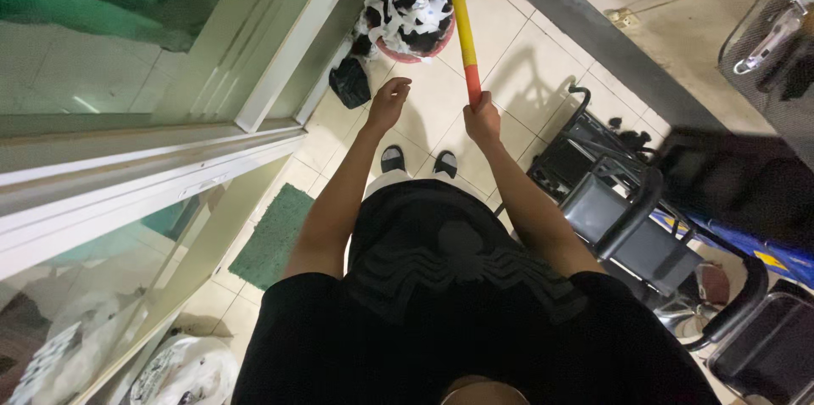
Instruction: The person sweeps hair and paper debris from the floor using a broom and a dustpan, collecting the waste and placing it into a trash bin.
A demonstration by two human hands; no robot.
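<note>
while right hand [482,117] grip clenches mop handle [460,23], left hand [387,105] loosely curled, empty

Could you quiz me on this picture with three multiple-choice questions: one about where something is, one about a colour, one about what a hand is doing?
1. Where does the green mat lie?
A. On the tiled floor by the glass door frame
B. On the black chair seat
C. Inside the red bucket

2. What colours is the mop handle?
A. Blue and white
B. Yellow with a red lower end
C. All black

3. What is the right hand doing?
A. Hanging open at the side
B. Resting on the chair
C. Gripping the mop handle

Answers:
1. A, the mat lies flat on the tiles, left of the person's legs.
2. B, the long part is yellow and the end at the hand is red.
3. C, its fingers are closed round the red end, while the left hand is beside it, off the handle.
</note>
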